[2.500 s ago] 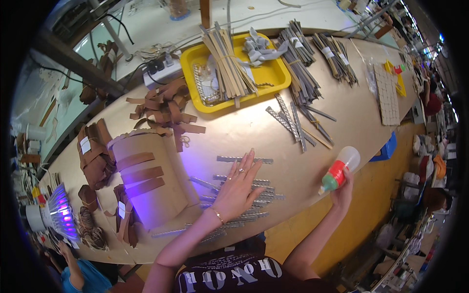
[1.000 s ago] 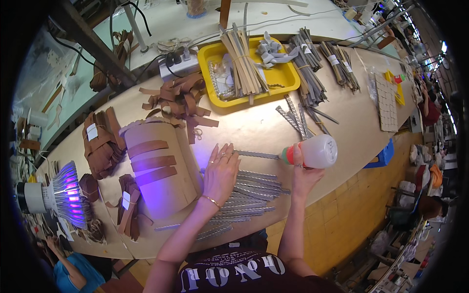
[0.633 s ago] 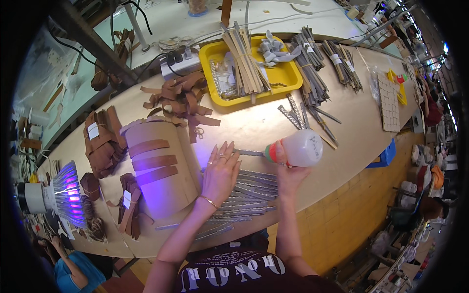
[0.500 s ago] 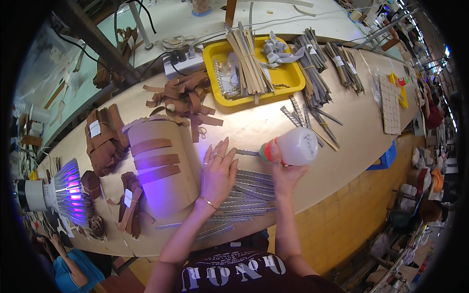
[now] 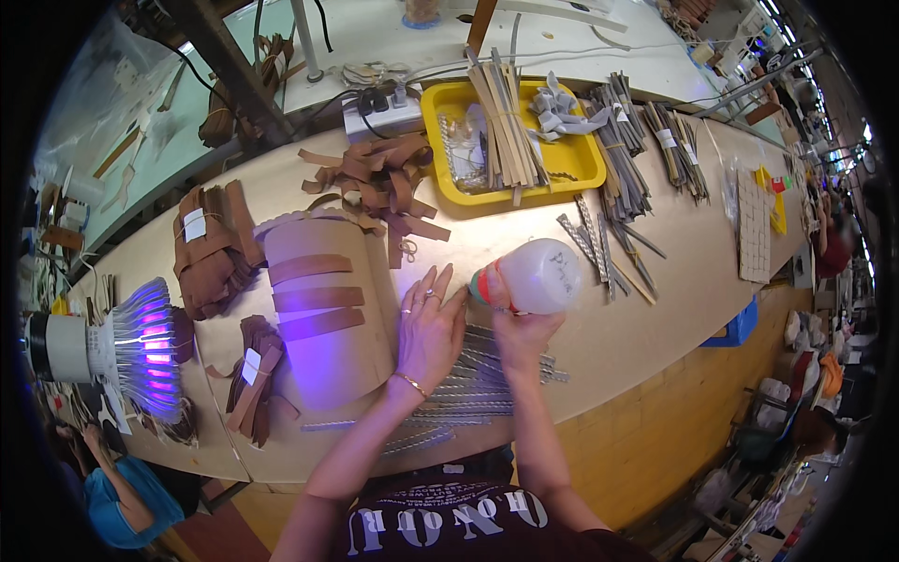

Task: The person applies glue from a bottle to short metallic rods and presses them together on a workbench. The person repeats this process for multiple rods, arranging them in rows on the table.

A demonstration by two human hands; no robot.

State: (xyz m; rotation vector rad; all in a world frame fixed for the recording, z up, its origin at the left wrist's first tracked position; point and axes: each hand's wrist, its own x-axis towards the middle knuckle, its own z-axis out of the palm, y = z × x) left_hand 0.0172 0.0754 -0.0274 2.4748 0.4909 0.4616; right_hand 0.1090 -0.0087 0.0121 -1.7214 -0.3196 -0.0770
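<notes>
Left hand: my left hand (image 5: 429,330) lies flat, fingers spread and clamped on nothing, pressing down the row of thin grey strips (image 5: 487,379) at the near edge of the workbench (image 5: 655,328).
Right hand: my right hand (image 5: 520,328) is closed around the body of a translucent squeeze bottle (image 5: 534,276), which lies nearly on its side, its red nozzle at nine o'clock, just beside my left fingertips.
Strips: they lie side by side under and between both hands, running on toward three o'clock; a few more trail toward seven o'clock.
Step in hand: I judge that I am laying glue from the bottle onto the strips while the flat hand keeps them from shifting.
Next move: I judge it calls for a steady squeeze and a slow pass of the nozzle along the row, the left hand holding pressure and staying out of the wet line.
Tan board: at nine o'clock from my left hand, a board (image 5: 323,314) with three brown bands (image 5: 314,296) in violet light.
Lamp: further at nine o'clock, a finned lamp (image 5: 140,347) glows purple.
Brown scraps: at eleven o'clock, a loose pile of brown leather strips (image 5: 379,187).
Yellow tray: at twelve o'clock, far, a tray (image 5: 571,164) with tan sticks.
Far bundles: at one o'clock, tied grey bundles (image 5: 623,140).
</notes>
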